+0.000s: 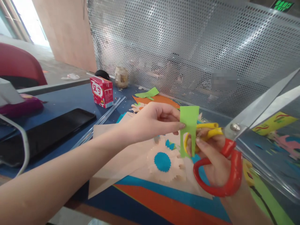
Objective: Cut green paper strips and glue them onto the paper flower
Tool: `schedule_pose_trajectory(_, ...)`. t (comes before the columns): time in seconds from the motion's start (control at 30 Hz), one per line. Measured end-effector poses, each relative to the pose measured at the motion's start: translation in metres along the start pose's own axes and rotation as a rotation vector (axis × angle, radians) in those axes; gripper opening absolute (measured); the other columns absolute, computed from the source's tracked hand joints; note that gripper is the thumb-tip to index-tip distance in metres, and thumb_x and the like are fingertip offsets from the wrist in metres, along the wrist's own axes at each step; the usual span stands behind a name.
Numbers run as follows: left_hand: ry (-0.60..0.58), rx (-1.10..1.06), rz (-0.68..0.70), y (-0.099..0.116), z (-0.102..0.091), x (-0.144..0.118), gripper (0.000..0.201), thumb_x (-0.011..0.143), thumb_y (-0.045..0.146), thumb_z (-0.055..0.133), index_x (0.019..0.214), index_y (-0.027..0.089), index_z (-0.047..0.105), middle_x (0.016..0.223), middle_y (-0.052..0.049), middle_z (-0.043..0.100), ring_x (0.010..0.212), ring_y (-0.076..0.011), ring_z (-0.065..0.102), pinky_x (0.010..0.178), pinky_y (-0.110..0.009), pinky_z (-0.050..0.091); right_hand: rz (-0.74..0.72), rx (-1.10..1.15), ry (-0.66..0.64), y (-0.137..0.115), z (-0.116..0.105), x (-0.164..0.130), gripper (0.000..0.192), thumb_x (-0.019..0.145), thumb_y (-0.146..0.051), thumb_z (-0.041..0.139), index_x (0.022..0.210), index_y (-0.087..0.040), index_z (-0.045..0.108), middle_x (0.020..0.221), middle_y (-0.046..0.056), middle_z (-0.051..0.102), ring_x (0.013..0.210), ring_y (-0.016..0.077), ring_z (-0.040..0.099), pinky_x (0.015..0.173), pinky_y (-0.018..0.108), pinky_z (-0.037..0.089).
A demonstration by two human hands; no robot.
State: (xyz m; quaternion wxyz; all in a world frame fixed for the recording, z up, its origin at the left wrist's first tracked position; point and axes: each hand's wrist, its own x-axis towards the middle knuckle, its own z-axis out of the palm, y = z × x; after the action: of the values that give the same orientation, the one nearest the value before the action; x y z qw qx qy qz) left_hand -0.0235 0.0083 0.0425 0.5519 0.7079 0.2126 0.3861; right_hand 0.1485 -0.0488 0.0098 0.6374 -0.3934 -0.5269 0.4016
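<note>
Matt green paper [188, 125]; scissors [231, 162] with glossy red plastic handles, shiny metal blades.

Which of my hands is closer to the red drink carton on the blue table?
Left. The left hand pinches the green paper nearer the red carton; the right hand, holding the scissors, sits farther away.

Two hands work here: the left hand [154, 120] and the right hand [212, 162]. There is one pair of red-handled scissors [231, 175], one green paper strip [188, 128], one yellow paper roll [208, 129]. Farther left lie one red carton [102, 91], one black phone [47, 132] and one jar [121, 77].
</note>
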Motion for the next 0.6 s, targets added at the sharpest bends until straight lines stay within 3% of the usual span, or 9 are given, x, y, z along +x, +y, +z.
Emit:
schedule_pose_trajectory(0.23, -0.006, -0.065, 0.05, -0.001, 0.003, 0.0, 0.005, 0.076, 0.012, 0.06, 0.072, 0.015, 0.06, 0.064, 0.004, 0.061, 0.057, -0.0047, 0.056, 0.051, -0.014, 0.046, 0.046, -0.077, -0.046, 0.0, -0.003, -0.004, 0.015, 0.073, -0.02, 0.069, 0.071, -0.025, 0.055, 0.073, -0.005, 0.052, 0.052, 0.0084, 0.047, 0.048, 0.019, 0.043)
schedule_pose_trajectory(0.4, 0.231, -0.052, 0.197, 0.007, 0.003, -0.001, 0.008, 0.073, 0.007, 0.061, 0.069, 0.014, 0.062, 0.06, 0.004, 0.06, 0.052, -0.0046, 0.056, 0.048, -0.015, 0.046, -0.025, -0.202, -0.134, -0.001, -0.009, -0.008, 0.023, 0.079, -0.047, 0.062, 0.086, -0.025, 0.055, 0.081, -0.002, 0.051, 0.063, 0.012, 0.047, 0.059, 0.024, 0.043)
schedule_pose_trajectory(0.5, 0.348, -0.068, 0.325, 0.01, 0.0, 0.0, 0.011, 0.072, 0.005, 0.061, 0.068, 0.015, 0.061, 0.058, 0.005, 0.06, 0.053, -0.006, 0.058, 0.05, -0.016, 0.049, -0.03, -0.357, -0.268, 0.001, -0.013, -0.01, 0.03, 0.083, -0.054, 0.053, 0.09, -0.025, 0.054, 0.074, -0.001, 0.05, 0.061, 0.0133, 0.048, 0.054, 0.025, 0.043)
schedule_pose_trajectory(0.6, 0.387, -0.088, 0.406, 0.011, -0.002, 0.0, 0.01, 0.072, 0.006, 0.061, 0.069, 0.015, 0.061, 0.061, 0.004, 0.062, 0.056, -0.0071, 0.06, 0.052, -0.017, 0.051, 0.02, -0.414, -0.304, 0.002, -0.011, -0.011, 0.029, 0.083, -0.053, 0.053, 0.09, -0.025, 0.053, 0.073, -0.001, 0.049, 0.058, 0.013, 0.046, 0.047, 0.024, 0.04)
